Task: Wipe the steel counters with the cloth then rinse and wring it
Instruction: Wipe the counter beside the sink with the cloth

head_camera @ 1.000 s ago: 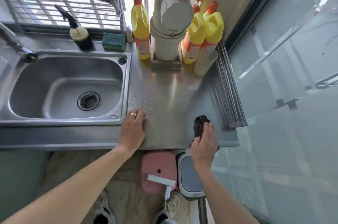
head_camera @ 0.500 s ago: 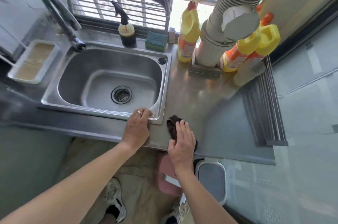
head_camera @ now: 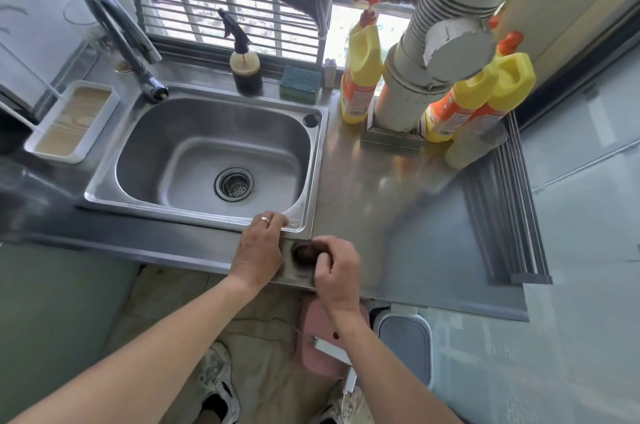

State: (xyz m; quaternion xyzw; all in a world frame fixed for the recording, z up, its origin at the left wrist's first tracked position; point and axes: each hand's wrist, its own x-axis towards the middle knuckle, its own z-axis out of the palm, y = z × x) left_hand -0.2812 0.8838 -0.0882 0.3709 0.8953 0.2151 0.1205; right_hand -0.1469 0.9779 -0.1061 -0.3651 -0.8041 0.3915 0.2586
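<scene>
A small dark brown cloth [head_camera: 304,253] is bunched on the steel counter [head_camera: 398,216] near its front edge, just right of the sink's front right corner. My right hand [head_camera: 337,268] is curled around the cloth, fingers closed over its right side. My left hand [head_camera: 259,247] lies flat on the counter's front strip, fingers resting on the sink [head_camera: 214,160] rim, touching nothing else. The sink basin holds only its drain strainer [head_camera: 233,183]. The faucet [head_camera: 121,39] arches up at the back left.
Yellow detergent bottles [head_camera: 362,74] and a white ribbed pipe [head_camera: 426,70] stand at the back right. A spray bottle [head_camera: 244,67] and green sponge [head_camera: 299,82] sit behind the sink. A white tray [head_camera: 71,120] lies left; a roll-up rack [head_camera: 505,202] lies right. Bins [head_camera: 403,340] stand below.
My right hand slid the cloth leftward along the counter's front edge, from near the rack to beside the sink corner, and curled from flat into a grip. My left hand stayed on the sink rim.
</scene>
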